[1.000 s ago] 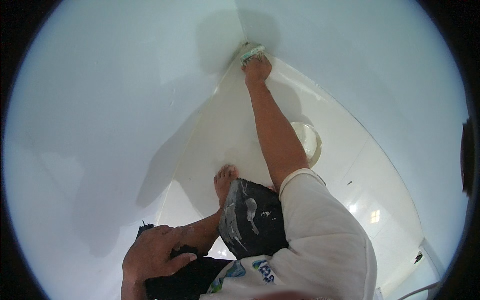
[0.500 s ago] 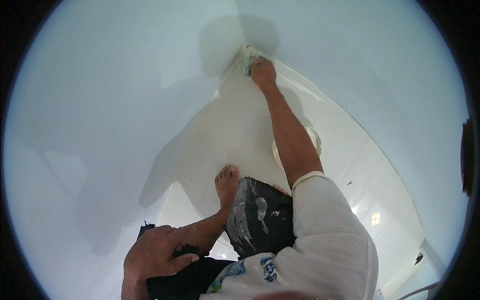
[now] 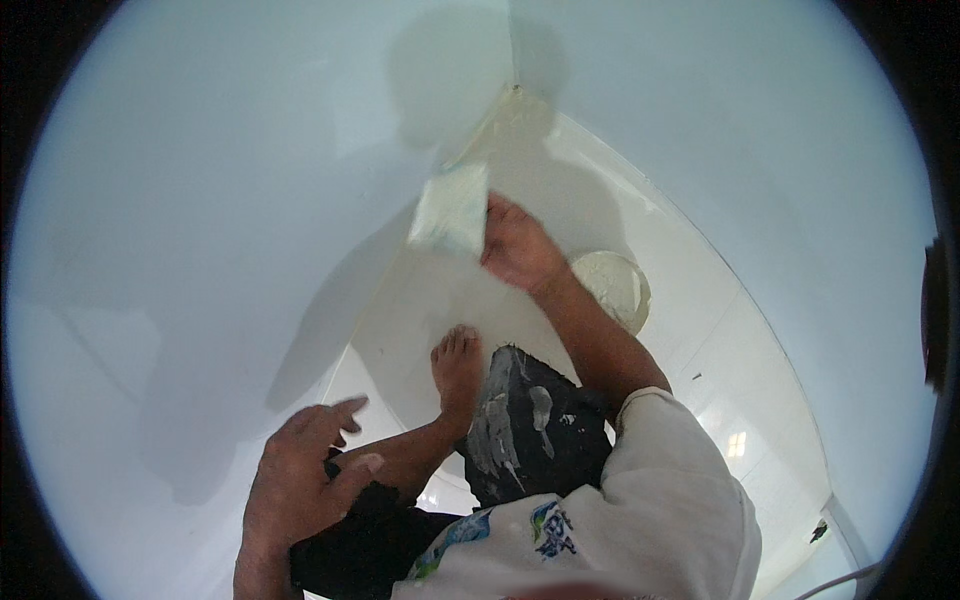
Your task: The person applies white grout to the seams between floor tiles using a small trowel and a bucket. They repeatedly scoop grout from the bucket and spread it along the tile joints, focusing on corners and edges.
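Note:
My right hand [image 3: 520, 243] pinches the edge of a flat square spreader [image 3: 452, 210], pale blue-green and smeared with whitish paste. The spreader is held up above the floor, near the seam with the left wall. Beside my right forearm stands a round tub [image 3: 612, 285] with cream-coloured paste in it, partly covered by the arm. My left hand [image 3: 310, 455] is over my left knee, its fingers stretched out and apart, holding nothing.
Pale walls [image 3: 200, 250] meet the tiled floor [image 3: 690, 300] in a narrow corner ahead. My bare foot [image 3: 457, 365] is on the floor beside my paint-stained dark trousers [image 3: 530, 430]. A small dark scrap [image 3: 819, 530] and a cable [image 3: 835, 582] lie at lower right.
My right hand has drawn back from the far corner toward me, bringing the spreader up with its flat face showing. The left hand's fingers have lifted from the knee and spread.

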`<state>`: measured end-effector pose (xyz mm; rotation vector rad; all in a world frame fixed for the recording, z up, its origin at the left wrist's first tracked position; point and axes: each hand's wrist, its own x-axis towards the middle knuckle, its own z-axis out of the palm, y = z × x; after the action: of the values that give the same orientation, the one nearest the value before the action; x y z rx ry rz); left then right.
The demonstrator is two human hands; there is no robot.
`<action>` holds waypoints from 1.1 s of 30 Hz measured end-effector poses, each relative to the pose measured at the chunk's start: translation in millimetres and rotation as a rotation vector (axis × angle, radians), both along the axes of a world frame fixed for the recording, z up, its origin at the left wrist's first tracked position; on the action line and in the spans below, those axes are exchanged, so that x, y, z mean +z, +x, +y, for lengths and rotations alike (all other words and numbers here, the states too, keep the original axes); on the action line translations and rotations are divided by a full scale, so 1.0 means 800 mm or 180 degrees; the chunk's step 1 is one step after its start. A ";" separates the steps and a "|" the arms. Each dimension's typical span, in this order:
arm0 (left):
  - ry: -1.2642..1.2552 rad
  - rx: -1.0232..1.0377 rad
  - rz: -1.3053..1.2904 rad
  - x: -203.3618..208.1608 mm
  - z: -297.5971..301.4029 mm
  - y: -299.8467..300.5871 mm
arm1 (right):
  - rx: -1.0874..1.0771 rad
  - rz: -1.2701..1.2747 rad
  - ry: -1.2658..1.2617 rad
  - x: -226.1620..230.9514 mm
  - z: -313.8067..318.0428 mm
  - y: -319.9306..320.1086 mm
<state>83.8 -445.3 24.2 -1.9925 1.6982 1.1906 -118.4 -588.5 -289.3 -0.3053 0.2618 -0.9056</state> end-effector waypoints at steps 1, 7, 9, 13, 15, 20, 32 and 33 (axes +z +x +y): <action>-0.0195 0.0173 0.0010 0.000 -0.002 -0.005 | 0.0255 0.0294 -0.0239 0.027 0.015 0.008; -0.1195 0.0912 0.0277 0.000 0.005 -0.010 | 0.0977 -0.0464 -0.1163 0.172 0.041 0.073; -0.1757 0.1340 0.0710 -0.005 0.013 -0.002 | 0.0807 -0.0846 -0.1191 0.193 0.044 0.084; -0.2357 0.1415 0.1284 -0.011 0.025 0.025 | 0.0634 -0.0295 -0.1662 0.190 0.052 0.078; -0.2289 0.1479 0.1430 -0.008 0.031 0.035 | 0.0525 0.0461 -0.2557 0.168 0.041 0.059; -0.2268 0.1682 0.1295 0.001 0.035 0.047 | -0.0578 0.5912 -0.2951 0.041 -0.091 -0.020; -0.2129 0.1317 0.1473 -0.069 0.042 0.044 | 0.1054 0.7130 -0.2681 -0.166 -0.218 -0.067; -0.2177 0.1290 0.1631 -0.068 0.041 0.047 | 0.0955 0.7044 -0.2726 -0.167 -0.221 -0.063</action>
<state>121.8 -412.2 -30.0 -2.7056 2.2479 1.4898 -168.8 -765.3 -423.1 -2.0386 1.7783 0.0771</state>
